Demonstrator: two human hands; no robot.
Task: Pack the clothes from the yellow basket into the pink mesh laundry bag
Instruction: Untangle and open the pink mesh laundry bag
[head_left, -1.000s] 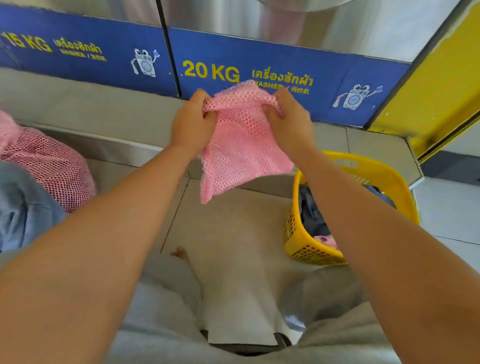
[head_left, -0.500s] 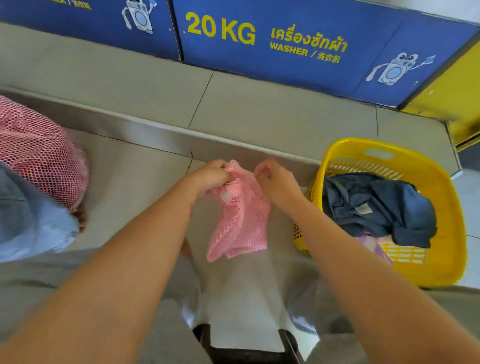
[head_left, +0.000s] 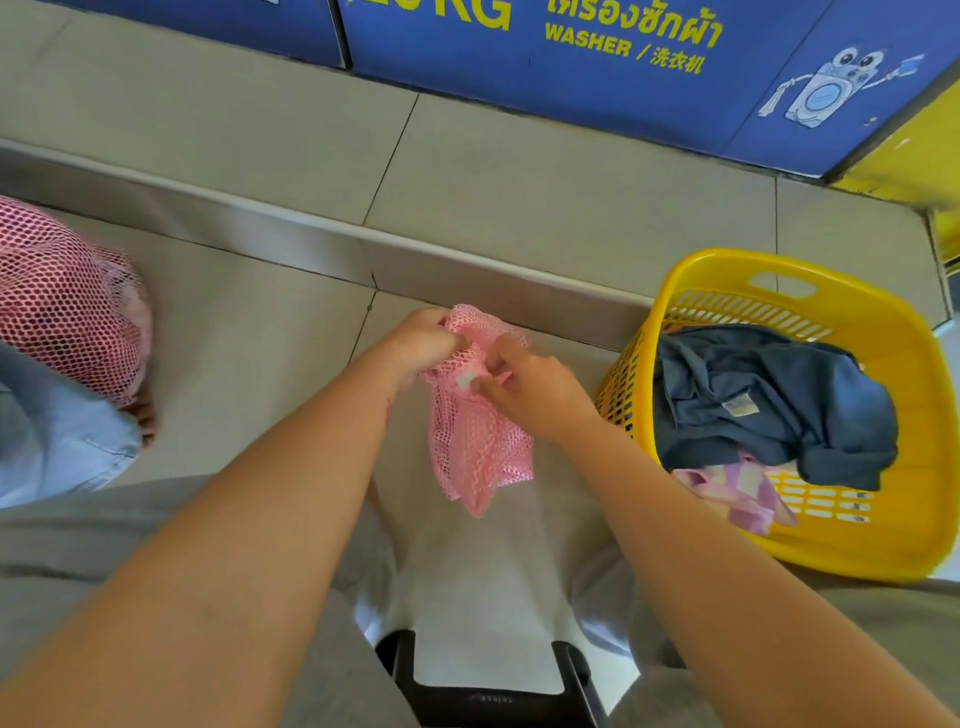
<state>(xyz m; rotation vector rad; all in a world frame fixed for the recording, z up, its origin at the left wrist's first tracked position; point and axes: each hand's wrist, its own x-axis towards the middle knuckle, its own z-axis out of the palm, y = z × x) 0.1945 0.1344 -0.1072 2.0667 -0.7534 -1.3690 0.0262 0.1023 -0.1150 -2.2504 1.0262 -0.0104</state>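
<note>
Two washer fronts (head_left: 623, 78) in blue run along the top, tiled floor (head_left: 234, 374) and a raised step below. Yellow basket (head_left: 883, 519) sits on the floor at the person's right, within reach, holding a dark blue garment (head_left: 753, 400) on top of a pink-lilac piece (head_left: 727, 488); nothing packed yet by the look of it. Far left, a second, stuffed pink mesh bag (head_left: 62, 306) lies beside pale blue cloth (head_left: 47, 441), probably already filled. Centre, the empty pink mesh laundry bag (head_left: 478, 447) hangs limp from both hands, held up off the floor so the mouth can be found. Left hand (head_left: 421, 343) bunches the top edge, fingers curled tight into the mesh. Right hand (head_left: 530, 384) pinches near a small white tag or toggle (head_left: 465, 380), thumb and forefinger closed on it, likely working the opening loose.
</note>
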